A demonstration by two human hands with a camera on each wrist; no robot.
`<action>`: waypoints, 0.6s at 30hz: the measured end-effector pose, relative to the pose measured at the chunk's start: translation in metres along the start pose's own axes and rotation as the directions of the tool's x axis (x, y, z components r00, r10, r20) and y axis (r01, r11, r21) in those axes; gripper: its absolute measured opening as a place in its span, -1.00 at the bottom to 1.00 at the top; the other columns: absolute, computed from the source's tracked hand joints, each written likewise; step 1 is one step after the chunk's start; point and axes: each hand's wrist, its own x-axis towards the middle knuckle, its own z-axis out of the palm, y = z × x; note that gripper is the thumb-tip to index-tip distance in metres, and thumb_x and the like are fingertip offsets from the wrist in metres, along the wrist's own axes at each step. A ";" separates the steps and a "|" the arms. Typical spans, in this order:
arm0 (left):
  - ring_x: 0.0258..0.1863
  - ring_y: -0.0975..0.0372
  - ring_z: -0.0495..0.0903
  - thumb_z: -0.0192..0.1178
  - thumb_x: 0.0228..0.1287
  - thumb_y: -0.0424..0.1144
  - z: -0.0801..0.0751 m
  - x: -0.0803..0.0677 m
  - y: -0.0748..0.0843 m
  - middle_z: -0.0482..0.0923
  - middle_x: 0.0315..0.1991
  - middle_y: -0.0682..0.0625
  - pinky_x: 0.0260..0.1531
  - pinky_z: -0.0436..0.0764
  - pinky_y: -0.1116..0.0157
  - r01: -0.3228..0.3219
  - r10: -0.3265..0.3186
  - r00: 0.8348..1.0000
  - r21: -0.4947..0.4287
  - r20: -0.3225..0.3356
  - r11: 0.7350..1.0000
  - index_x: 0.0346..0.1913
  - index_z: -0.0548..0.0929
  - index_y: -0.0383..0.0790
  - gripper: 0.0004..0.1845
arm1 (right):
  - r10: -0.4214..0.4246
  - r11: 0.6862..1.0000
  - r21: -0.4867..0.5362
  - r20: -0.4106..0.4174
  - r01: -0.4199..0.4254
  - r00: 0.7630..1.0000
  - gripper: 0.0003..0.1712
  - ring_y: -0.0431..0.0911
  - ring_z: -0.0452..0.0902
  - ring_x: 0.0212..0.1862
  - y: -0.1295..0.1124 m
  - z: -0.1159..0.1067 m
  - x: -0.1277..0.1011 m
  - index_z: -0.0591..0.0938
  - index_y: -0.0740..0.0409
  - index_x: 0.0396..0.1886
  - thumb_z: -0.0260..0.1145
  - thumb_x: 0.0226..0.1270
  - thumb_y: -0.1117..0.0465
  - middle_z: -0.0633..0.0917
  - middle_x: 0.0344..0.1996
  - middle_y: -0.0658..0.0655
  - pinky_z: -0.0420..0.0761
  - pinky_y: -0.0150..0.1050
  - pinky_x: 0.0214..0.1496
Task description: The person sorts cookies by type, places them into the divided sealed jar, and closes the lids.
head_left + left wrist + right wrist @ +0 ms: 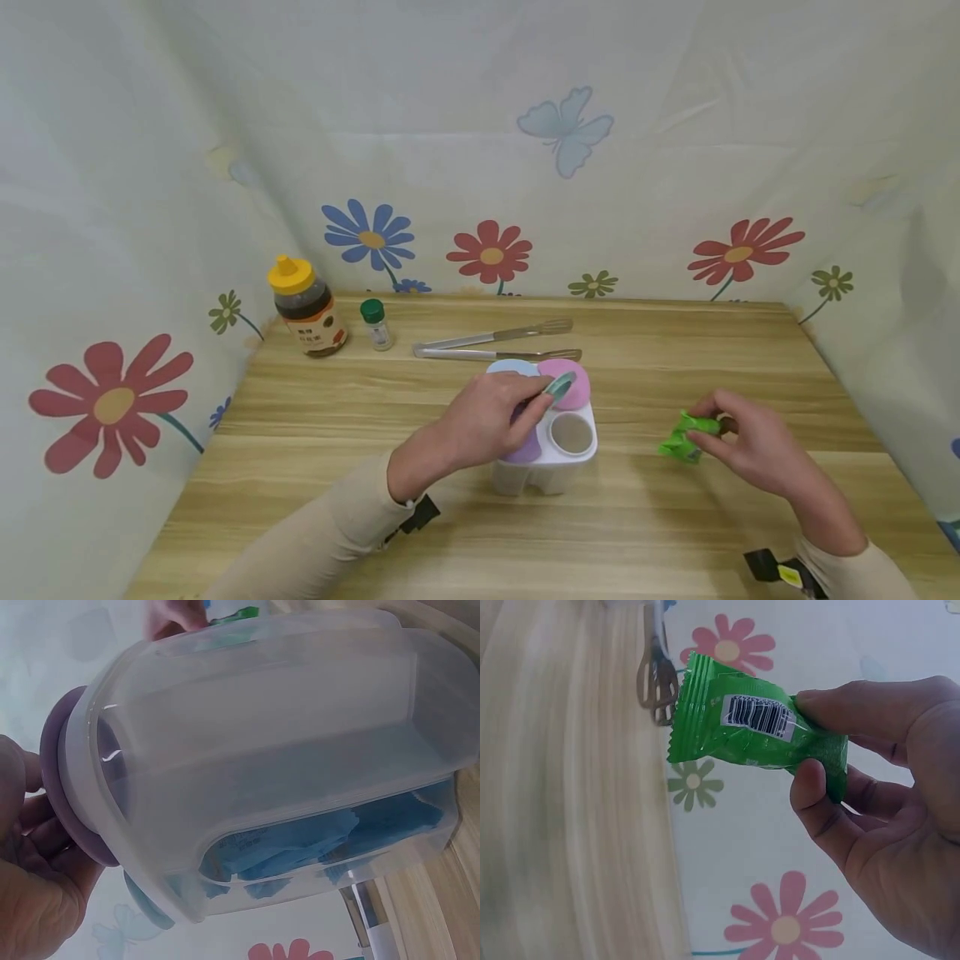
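A translucent white container [543, 475] with four round openings stands on the table. A light blue lid [513, 367], a pink lid [576, 404] and a purple lid [525, 450] cover three of them; the front right opening [572, 434] is uncovered. Over the container, my left hand [487, 417] pinches a small teal lid [560, 385], held tilted. Blue packets [292, 844] show through the container's wall in the left wrist view. To the right, my right hand [750, 442] grips a green wrapped packet [742, 720] by one end, its barcode label visible.
Behind the container lie metal tongs [457, 340], their arms spread. A honey jar [315, 325] with a yellow cap and a small green-capped shaker bottle [377, 327] stand at the back left. A flower-printed curtain [450, 167] borders the wooden table [315, 417].
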 end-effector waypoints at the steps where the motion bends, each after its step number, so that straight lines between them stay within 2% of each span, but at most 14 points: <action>1: -0.52 0.41 0.39 0.13 0.41 -0.16 0.000 0.000 0.000 0.46 -0.58 0.20 -0.54 0.38 0.54 -0.002 0.002 1.000 -0.001 -0.004 1.000 -0.23 0.70 -0.10 -0.83 | -0.009 1.000 0.007 -0.006 0.009 1.000 -0.58 -0.37 0.52 -0.34 -0.002 0.000 0.001 0.57 0.04 -0.31 0.55 -0.10 0.48 0.64 -0.34 -0.09 0.64 -0.45 -0.33; 7: -0.54 0.41 0.35 0.12 0.41 -0.18 0.000 0.002 0.001 0.39 -0.62 0.21 -0.55 0.34 0.54 -0.016 0.016 1.000 0.008 -0.017 1.000 -0.35 0.65 -0.08 -0.82 | -0.044 0.997 0.070 -0.031 0.046 0.999 -0.56 -0.34 0.53 -0.32 -0.016 -0.004 0.007 0.57 0.10 -0.26 0.51 -0.09 0.53 0.62 -0.28 -0.06 0.57 -0.62 -0.25; 18: -0.57 0.42 0.34 0.14 0.39 -0.20 0.001 0.002 0.000 0.37 -0.65 0.20 -0.58 0.33 0.55 -0.019 0.019 0.998 -0.002 -0.052 1.000 -0.47 0.59 -0.05 -0.78 | -0.159 0.982 0.094 -0.061 0.165 0.985 -0.52 -0.35 0.53 -0.33 -0.046 -0.012 0.021 0.60 0.08 -0.20 0.49 -0.12 0.55 0.65 -0.26 -0.07 0.58 -0.56 -0.29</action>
